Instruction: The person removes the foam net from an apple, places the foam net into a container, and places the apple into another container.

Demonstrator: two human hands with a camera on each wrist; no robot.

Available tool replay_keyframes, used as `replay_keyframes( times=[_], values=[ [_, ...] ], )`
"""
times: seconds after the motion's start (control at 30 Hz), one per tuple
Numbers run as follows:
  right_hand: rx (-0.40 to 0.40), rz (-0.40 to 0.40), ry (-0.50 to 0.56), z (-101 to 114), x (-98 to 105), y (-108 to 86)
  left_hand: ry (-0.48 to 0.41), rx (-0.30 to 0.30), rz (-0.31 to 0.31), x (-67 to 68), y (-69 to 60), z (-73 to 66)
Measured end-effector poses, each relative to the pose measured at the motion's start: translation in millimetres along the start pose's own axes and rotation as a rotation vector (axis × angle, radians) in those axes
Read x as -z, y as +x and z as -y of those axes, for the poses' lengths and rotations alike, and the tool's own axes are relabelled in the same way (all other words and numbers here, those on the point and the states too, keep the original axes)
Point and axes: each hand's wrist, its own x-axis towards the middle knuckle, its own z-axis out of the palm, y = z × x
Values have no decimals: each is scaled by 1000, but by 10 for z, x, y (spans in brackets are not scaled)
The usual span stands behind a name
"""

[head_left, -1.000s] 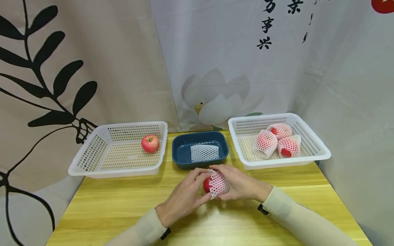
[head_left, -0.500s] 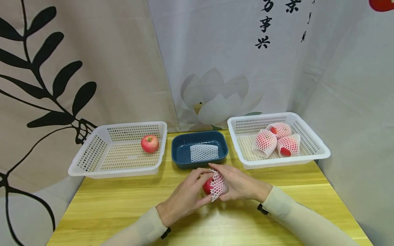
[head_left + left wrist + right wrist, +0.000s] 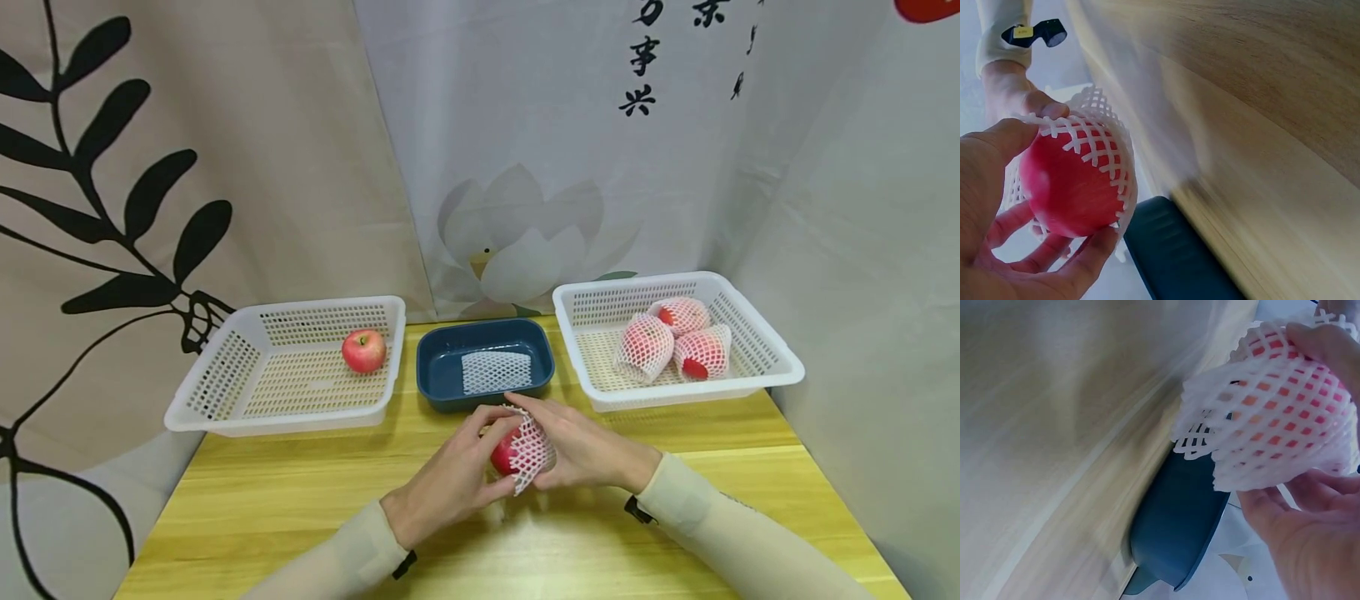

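Note:
Between both hands, above the table's front middle, is a red apple partly inside a white foam net sleeve. My left hand curls its thumb and fingers around the apple's bare left side and the net's edge. From the right, my right hand holds the net-covered side between thumb and fingers. In the right wrist view the loose end of the foam net sticks out past the fruit. The left wrist view shows the net's rim slanting across the apple's skin.
Behind the hands stands a dark blue dish with flat white foam nets in it. A white basket at left holds one bare apple. Another white basket at right holds several netted apples.
The net's lower edge hangs slightly lower on the apple, and the right hand's upper fingers have lifted a little. Both hands stay in nearly the same place; the head view has shifted slightly.

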Motion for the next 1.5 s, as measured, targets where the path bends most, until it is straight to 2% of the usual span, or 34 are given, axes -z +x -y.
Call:
replay_keyframes(
  times=[0.23,0.83,1.3,1.5],
  values=[
    [20,-22,16,-4,2,-1,-65,19,23,-4,1,10],
    [33,-52,57,-6,20,-1,-103,41,28,35,-13,21],
    [85,-99,52,-4,48,14,-100,48,-39,55,-27,43],
    [122,-115,27,-1,90,18,-73,29,-72,80,-35,56]
  ],
)
